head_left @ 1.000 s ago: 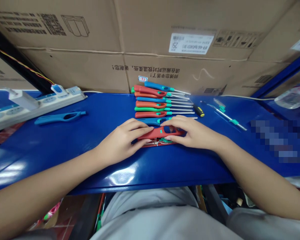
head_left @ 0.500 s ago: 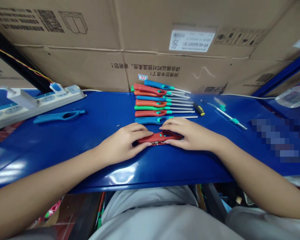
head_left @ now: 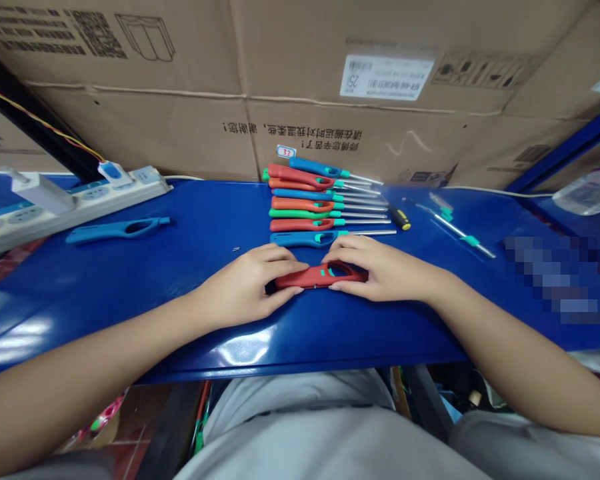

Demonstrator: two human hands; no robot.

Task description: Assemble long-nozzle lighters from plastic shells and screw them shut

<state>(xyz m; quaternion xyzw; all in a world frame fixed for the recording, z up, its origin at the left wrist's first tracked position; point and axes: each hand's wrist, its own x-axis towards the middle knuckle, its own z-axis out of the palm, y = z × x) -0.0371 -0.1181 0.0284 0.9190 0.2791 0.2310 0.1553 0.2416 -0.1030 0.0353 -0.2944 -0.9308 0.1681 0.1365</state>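
Both my hands hold a red lighter body (head_left: 310, 276) just above or on the blue table; I cannot tell which. My left hand (head_left: 253, 280) pinches its left end between thumb and fingers. Around the right end, by the finger loop, my right hand (head_left: 363, 270) is closed. A green trigger piece shows in the loop, and the right tip is hidden by my fingers. Behind my hands lies a row of several long-necked lighters, the nearest a blue lighter (head_left: 300, 239). Two tiny metal pieces (head_left: 237, 249) rest near my left hand.
A blue lighter shell (head_left: 120, 230) lies at left beside a white power strip (head_left: 95, 195). To the right are a black-and-yellow screwdriver (head_left: 401, 218) and a loose metal tube with a green part (head_left: 473, 241). A cardboard box (head_left: 300, 113) stands along the back of the table (head_left: 180, 267).
The red body's halves have come together: the gap with inner parts along its near side has closed, and its face has turned up more. Both hands stay in place.
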